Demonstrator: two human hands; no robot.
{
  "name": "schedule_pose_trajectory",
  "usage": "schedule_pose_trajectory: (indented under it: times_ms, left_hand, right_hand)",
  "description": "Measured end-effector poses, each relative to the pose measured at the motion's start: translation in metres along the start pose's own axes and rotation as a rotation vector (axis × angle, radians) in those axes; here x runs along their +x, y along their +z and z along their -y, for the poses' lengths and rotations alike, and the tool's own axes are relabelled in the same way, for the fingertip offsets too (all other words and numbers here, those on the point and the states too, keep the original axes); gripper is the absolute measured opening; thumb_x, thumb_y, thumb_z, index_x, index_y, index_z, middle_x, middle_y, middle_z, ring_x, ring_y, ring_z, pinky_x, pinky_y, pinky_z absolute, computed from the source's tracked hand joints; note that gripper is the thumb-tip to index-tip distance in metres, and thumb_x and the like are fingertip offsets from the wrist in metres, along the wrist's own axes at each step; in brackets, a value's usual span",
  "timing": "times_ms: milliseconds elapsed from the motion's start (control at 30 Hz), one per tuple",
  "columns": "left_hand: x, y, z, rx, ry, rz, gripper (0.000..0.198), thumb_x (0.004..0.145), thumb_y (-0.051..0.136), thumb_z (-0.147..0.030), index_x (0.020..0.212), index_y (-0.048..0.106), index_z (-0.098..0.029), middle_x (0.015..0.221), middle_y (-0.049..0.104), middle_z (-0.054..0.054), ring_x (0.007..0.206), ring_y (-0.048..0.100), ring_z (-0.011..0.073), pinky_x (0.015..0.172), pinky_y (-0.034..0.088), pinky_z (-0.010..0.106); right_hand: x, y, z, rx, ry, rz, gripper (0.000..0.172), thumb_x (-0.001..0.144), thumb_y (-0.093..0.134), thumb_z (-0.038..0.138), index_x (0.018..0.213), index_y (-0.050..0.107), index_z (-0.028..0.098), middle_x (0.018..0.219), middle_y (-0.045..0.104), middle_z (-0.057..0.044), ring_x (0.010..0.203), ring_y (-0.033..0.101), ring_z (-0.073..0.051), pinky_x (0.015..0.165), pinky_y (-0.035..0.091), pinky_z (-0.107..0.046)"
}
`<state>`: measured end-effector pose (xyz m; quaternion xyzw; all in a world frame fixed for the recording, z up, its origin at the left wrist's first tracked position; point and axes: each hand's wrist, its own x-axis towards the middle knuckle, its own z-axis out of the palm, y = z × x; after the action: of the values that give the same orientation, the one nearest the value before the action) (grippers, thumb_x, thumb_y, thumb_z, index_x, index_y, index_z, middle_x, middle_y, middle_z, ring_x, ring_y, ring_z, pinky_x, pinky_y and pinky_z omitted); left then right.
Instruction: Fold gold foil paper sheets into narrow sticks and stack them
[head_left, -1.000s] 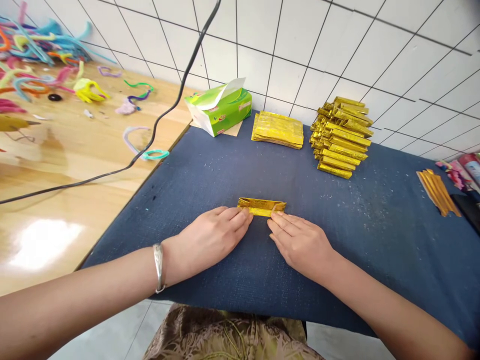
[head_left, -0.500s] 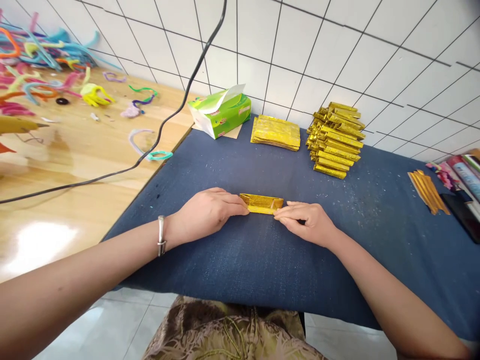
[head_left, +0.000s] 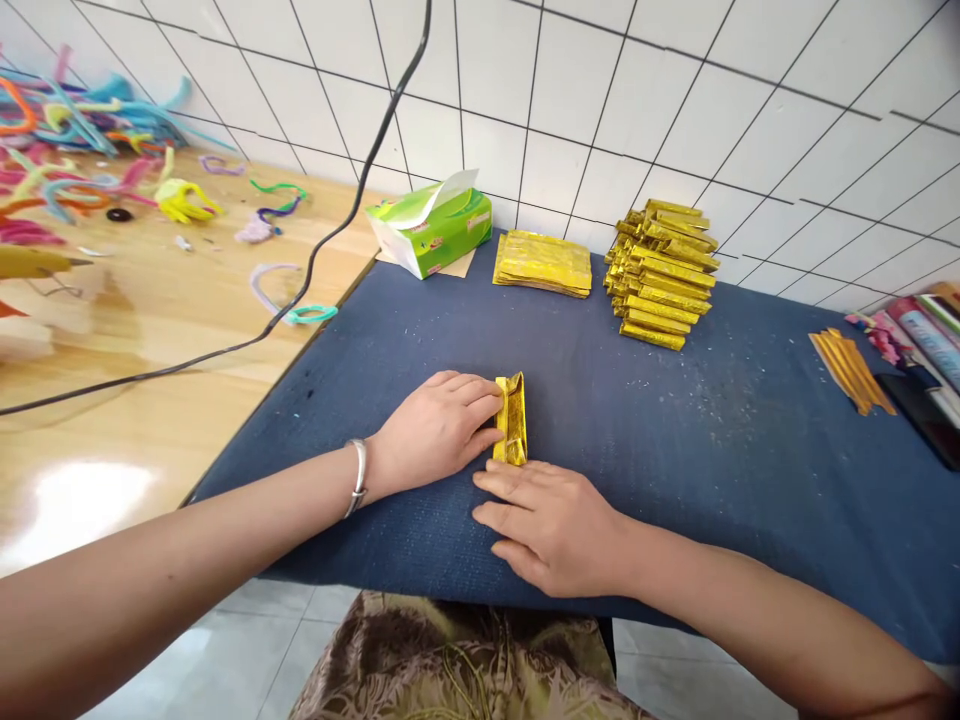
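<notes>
A folded strip of gold foil paper (head_left: 515, 420) stands lengthwise away from me on the dark blue cloth, with its folded walls raised along a hollow middle. My left hand (head_left: 442, 425) grips its left side, fingertips on the far part and thumb on the near part. Just below the near end, my right hand (head_left: 555, 515) lies low over the cloth with fingers apart, the uppermost fingers at the paper's end. Whether they press on it I cannot tell.
Behind are a flat stack of gold paper (head_left: 544, 265), a pile of folded gold strips (head_left: 664, 275) and a green tissue box (head_left: 442, 230). A black cable (head_left: 322, 250) crosses the left. Colourful pipe cleaners (head_left: 82, 130) cover the wooden table; orange-gold strips (head_left: 851, 370) and a black phone (head_left: 919, 415) lie right.
The gold foil paper has turned from lying crosswise to pointing away from me. My right hand has left its right end and moved nearer to me, fingers spreading; my left hand holds its side.
</notes>
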<state>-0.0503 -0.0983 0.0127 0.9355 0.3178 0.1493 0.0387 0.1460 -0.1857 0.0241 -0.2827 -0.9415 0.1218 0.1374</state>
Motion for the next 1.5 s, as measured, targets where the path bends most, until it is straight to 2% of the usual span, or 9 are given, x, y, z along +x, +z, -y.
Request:
schedule_pose_trajectory:
  times_ms: [167,300,400,500,600,767,933,1300,1500]
  left_hand:
    - [0.002,0.002,-0.002,-0.05,0.022,0.024,0.033,0.089,0.046,-0.033,0.116,0.056,-0.017,0.123,0.057,0.009,0.115,0.049,0.0225,0.097,0.035,0.04]
    - [0.002,0.004,0.001,-0.098,0.11,0.074,0.034,0.093,0.041,-0.03,0.124,0.051,-0.021,0.129,0.054,0.006,0.124,0.042,0.0208,0.101,0.028,0.04]
    - [0.002,0.004,0.001,-0.106,0.175,0.087,0.033,0.093,0.04,-0.024,0.124,0.052,-0.023,0.129,0.054,0.004,0.126,0.04,0.0194,0.103,0.025,0.04]
    - [0.002,0.0,0.0,-0.106,0.222,0.076,0.027,0.092,0.042,-0.021,0.113,0.058,-0.023,0.12,0.06,0.003,0.12,0.046,0.0175,0.102,0.027,0.038]
    - [0.001,-0.005,0.001,-0.102,0.253,0.064,0.023,0.091,0.043,-0.02,0.102,0.063,-0.021,0.108,0.066,0.003,0.108,0.054,0.0159,0.097,0.032,0.035]
    - [-0.004,-0.015,0.004,-0.103,0.264,0.105,0.023,0.09,0.044,-0.019,0.103,0.063,-0.022,0.106,0.065,0.003,0.101,0.056,0.0154,0.096,0.034,0.035]
    - [-0.01,-0.021,-0.005,-0.034,0.199,0.133,0.034,0.086,0.05,-0.04,0.113,0.059,-0.02,0.114,0.062,0.006,0.108,0.052,0.023,0.1,0.03,0.042]
    - [-0.005,-0.019,0.032,0.063,0.212,0.091,0.028,0.091,0.041,-0.019,0.113,0.059,-0.023,0.114,0.061,0.005,0.104,0.053,0.0187,0.091,0.035,0.035]
    - [-0.013,-0.016,0.027,-0.007,0.181,0.116,0.027,0.092,0.041,-0.021,0.111,0.06,-0.02,0.106,0.065,0.005,0.099,0.054,0.018,0.087,0.039,0.032]
  right_hand:
    - [-0.005,-0.009,-0.012,0.102,-0.14,-0.161,0.019,0.087,0.049,0.027,0.097,0.064,0.02,0.104,0.069,-0.002,0.103,0.06,-0.012,0.089,0.049,-0.025]
    - [-0.005,-0.022,-0.04,0.077,0.114,-0.343,0.026,0.088,0.047,0.023,0.111,0.06,0.021,0.108,0.067,-0.004,0.11,0.057,-0.016,0.095,0.046,-0.034]
    - [-0.003,-0.024,-0.063,0.006,0.228,-0.241,0.037,0.089,0.047,0.031,0.124,0.051,0.019,0.123,0.06,-0.008,0.124,0.046,-0.02,0.101,0.04,-0.041]
    - [-0.002,-0.022,-0.078,-0.038,0.203,-0.058,0.047,0.088,0.05,0.039,0.13,0.045,0.019,0.129,0.055,-0.008,0.126,0.043,-0.021,0.104,0.035,-0.044]
    - [-0.004,-0.024,-0.084,-0.072,0.192,0.018,0.047,0.087,0.053,0.037,0.131,0.044,0.025,0.13,0.055,-0.005,0.125,0.044,-0.02,0.106,0.03,-0.046]
    - [-0.01,-0.029,-0.089,-0.118,0.221,0.003,0.047,0.083,0.059,0.029,0.128,0.048,0.031,0.125,0.059,-0.001,0.121,0.048,-0.019,0.105,0.03,-0.048]
    - [-0.011,-0.019,-0.091,-0.148,0.252,-0.056,0.04,0.085,0.056,0.027,0.124,0.051,0.029,0.122,0.061,-0.001,0.117,0.051,-0.019,0.104,0.031,-0.048]
    - [-0.01,-0.008,-0.084,-0.231,0.218,-0.179,0.029,0.089,0.048,0.021,0.117,0.056,0.02,0.119,0.062,-0.006,0.111,0.055,-0.019,0.099,0.039,-0.042]
    - [-0.012,-0.008,-0.082,-0.205,0.221,-0.175,0.029,0.088,0.05,0.019,0.117,0.054,0.019,0.118,0.063,-0.006,0.11,0.056,-0.019,0.096,0.041,-0.041]
